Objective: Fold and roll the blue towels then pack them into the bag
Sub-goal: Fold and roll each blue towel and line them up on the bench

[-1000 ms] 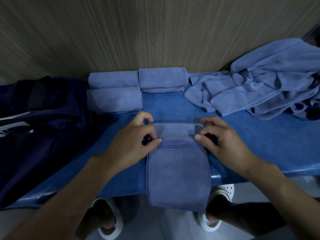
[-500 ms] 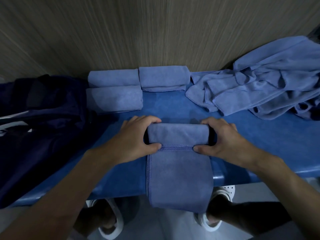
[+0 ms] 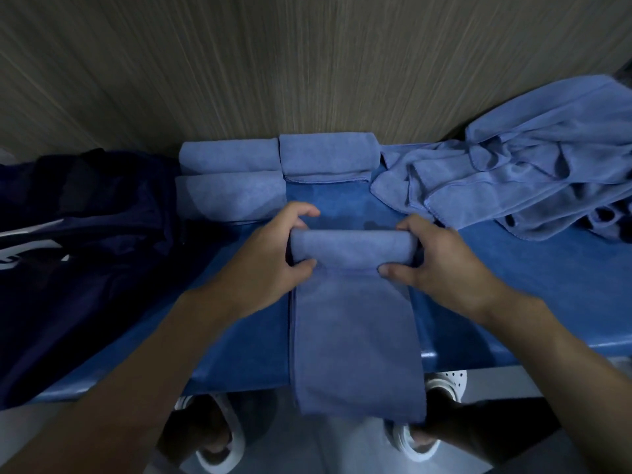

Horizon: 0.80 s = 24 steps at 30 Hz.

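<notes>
The left hand [image 3: 270, 258] and the right hand [image 3: 441, 265] are curled round the two ends of a partly rolled blue towel [image 3: 354, 302], with thumbs pressed under the roll. The unrolled length is laid across the blue table [image 3: 513, 295] and hung over its near edge. Three rolled towels [image 3: 232, 176] are set against the wall, a heap of loose towels [image 3: 530, 172] to the right, a dark bag [image 3: 85, 251] to the left.

The left hand [image 3: 270, 258] gripped the left end of the towel roll [image 3: 352, 249], fingers curled over its far side, thumb on its near side. The right hand [image 3: 444, 265] held the right end likewise, both bare forearms stretched forward either side of it.
</notes>
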Tool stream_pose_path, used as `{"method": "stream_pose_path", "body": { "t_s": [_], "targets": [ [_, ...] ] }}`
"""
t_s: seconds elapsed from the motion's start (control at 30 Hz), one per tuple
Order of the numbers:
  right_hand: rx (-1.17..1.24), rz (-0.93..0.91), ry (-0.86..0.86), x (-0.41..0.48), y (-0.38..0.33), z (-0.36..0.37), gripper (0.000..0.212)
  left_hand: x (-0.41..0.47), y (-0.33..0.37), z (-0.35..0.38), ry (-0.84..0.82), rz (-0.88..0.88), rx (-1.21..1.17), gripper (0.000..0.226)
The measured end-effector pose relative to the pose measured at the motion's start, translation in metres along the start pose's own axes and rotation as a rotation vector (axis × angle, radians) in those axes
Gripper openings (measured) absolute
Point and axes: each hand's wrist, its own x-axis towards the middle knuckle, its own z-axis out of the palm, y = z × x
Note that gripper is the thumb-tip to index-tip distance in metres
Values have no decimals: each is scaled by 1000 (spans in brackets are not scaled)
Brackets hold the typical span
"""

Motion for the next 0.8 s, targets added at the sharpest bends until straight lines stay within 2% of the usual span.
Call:
{"method": "stream_pose_path", "body": {
  "t_s": [0.1, 0.2, 0.3, 0.43, 0.53, 0.63, 0.77, 0.8],
  "targets": [
    [-129, -133, 128, 0, -2, 1, 38, 0, 0, 2, 95, 138, 172, 45],
    [-207, -236, 111, -5, -2, -3, 36, -3, 2, -2, 9, 234, 289, 32],
    [-181, -246, -3, -15, 0, -9, 41, -12, 5, -6, -89, 196, 240, 33],
    [-108, -267, -92, -30, 3, -9, 51, -22, 7, -5, -121, 107, 64, 24],
    [-71, -263, -80, -36, 3, -8, 39, -26, 5, -1, -126, 70, 27, 17],
    [-36, -261, -82, -38, 1, -6, 28, -27, 3, 1, -163, 18, -5, 22],
    [-53, -207, -98, -37, -1, -3, 28, -26, 4, 2, -175, 23, -4, 11],
    [-73, -182, -109, -37, -1, -3, 29, -26, 3, 2, -167, 34, 10, 14]
  ]
}}
